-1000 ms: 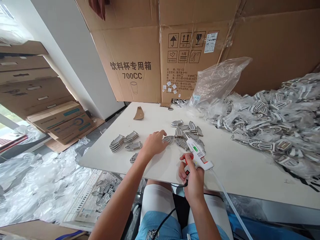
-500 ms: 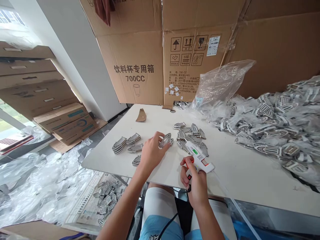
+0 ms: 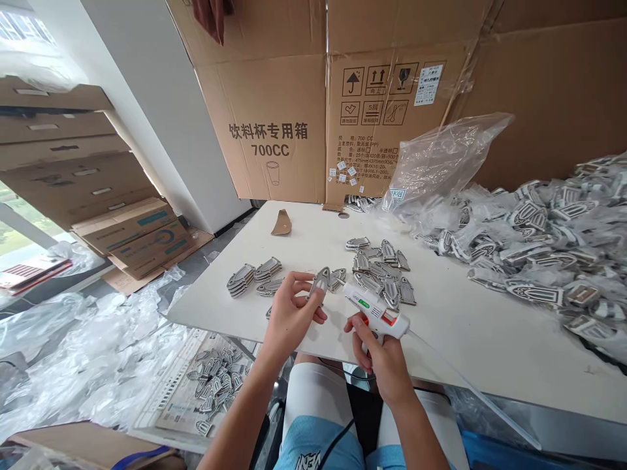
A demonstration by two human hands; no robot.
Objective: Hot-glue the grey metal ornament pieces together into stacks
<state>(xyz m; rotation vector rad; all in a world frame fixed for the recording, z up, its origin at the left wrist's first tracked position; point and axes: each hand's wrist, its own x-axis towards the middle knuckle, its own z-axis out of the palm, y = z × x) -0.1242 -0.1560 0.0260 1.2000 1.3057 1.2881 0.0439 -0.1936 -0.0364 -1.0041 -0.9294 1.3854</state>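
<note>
Closest in, a black cable (image 3: 337, 444) crosses my lap; snag it on a knee and it could jerk whatever it feeds, though I can't trace its whole run. Up at the table (image 3: 465, 346) edge, my right hand (image 3: 381, 349) is wrapped round the white glue gun (image 3: 379, 313), a finger by the red trigger; whether it's squeezed, I can't tell. The long clear stick (image 3: 482, 388) trails out behind, over the edge, so a bump there might swing the tip.

And here's the tight spot: my left hand (image 3: 291, 316) has the grey metal-looking piece (image 3: 320, 281) pinched between thumb and fingers, tilted up over the table, with the nozzle (image 3: 347, 289) pointing its way, near but apart. A small lurch could put heat on my fingertips; a loose pinch could let the piece twist.

Just beyond sits another loose piece (image 3: 337, 279), close enough to catch a stray drip. Left of it, neat stacks (image 3: 241, 279) an elbow might topple; right, a jumbled cluster (image 3: 385, 264). Farther, the plastic-wrapped heap (image 3: 531, 235) could slide inward if knocked.
</note>
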